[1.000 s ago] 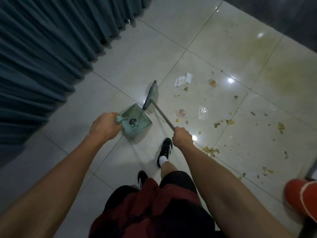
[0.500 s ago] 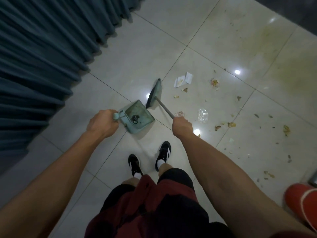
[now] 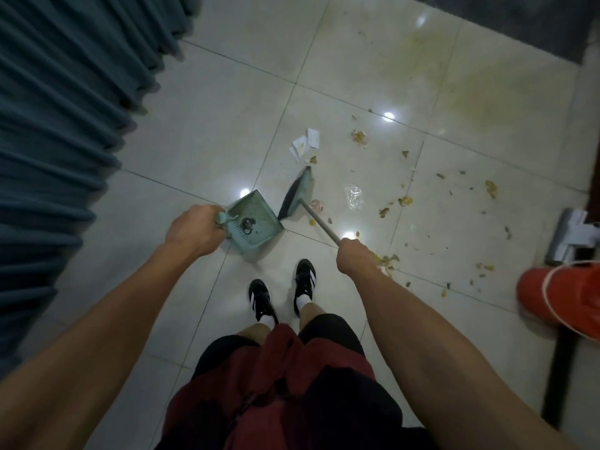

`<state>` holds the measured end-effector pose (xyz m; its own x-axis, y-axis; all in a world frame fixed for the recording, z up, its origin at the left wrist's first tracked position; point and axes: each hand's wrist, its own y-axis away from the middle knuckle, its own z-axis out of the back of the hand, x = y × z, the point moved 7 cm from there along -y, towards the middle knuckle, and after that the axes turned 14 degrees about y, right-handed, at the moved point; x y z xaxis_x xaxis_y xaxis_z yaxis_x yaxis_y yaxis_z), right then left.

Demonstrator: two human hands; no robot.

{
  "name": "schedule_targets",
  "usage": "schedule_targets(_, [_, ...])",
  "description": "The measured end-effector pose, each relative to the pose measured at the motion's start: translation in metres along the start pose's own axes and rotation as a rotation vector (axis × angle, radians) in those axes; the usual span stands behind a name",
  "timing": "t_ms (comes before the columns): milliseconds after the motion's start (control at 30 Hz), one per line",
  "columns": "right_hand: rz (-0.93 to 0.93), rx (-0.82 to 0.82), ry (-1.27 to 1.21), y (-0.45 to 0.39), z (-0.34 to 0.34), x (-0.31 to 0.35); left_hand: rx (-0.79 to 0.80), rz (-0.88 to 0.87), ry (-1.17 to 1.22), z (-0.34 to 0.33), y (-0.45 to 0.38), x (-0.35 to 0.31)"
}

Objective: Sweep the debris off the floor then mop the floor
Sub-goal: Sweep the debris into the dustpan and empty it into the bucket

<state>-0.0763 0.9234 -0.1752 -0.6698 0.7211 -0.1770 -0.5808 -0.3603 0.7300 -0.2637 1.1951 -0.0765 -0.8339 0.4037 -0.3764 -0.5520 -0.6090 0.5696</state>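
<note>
My left hand (image 3: 194, 230) grips the handle of a pale green dustpan (image 3: 256, 224) that lies on the tiled floor with a small dark bit of dirt in it. My right hand (image 3: 355, 256) holds the grey stick of a small broom; its dark-bristled head (image 3: 297, 196) stands just right of the pan's open edge. Debris lies scattered to the right: white paper scraps (image 3: 305, 146), a clear plastic wrapper (image 3: 354, 196), a pinkish scrap (image 3: 316, 205) and several yellow-brown crumbs (image 3: 384, 259). A yellowish stain (image 3: 480, 92) marks the far tiles.
Blue-green curtains (image 3: 61, 125) hang along the left. An orange bucket (image 3: 561, 298) stands at the right edge, with a grey mop head (image 3: 571, 237) behind it and a dark pole (image 3: 561, 368) below. My two black shoes (image 3: 282, 292) stand just behind the pan.
The broom head has swung from the pan's far-left edge round to its right side, nearer the debris. The view has shifted, and the mop head now shows at the right.
</note>
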Motion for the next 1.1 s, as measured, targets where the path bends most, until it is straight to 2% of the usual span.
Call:
schedule_targets(400, [-0.227,0.079,-0.1,0.086,-0.103,-0.054,0.077,-0.18,-0.061,-0.047,0.032,-0.034])
schedule_targets(800, [-0.333,0.056,-0.197,0.169,-0.212,-0.174,0.148,-0.297,-0.225,-0.163,0.112,-0.132])
schedule_targets(1100, [-0.374,0.046,-0.173,0.207,-0.229,-0.217,0.204,-0.395,-0.224,-0.216,0.138,-0.178])
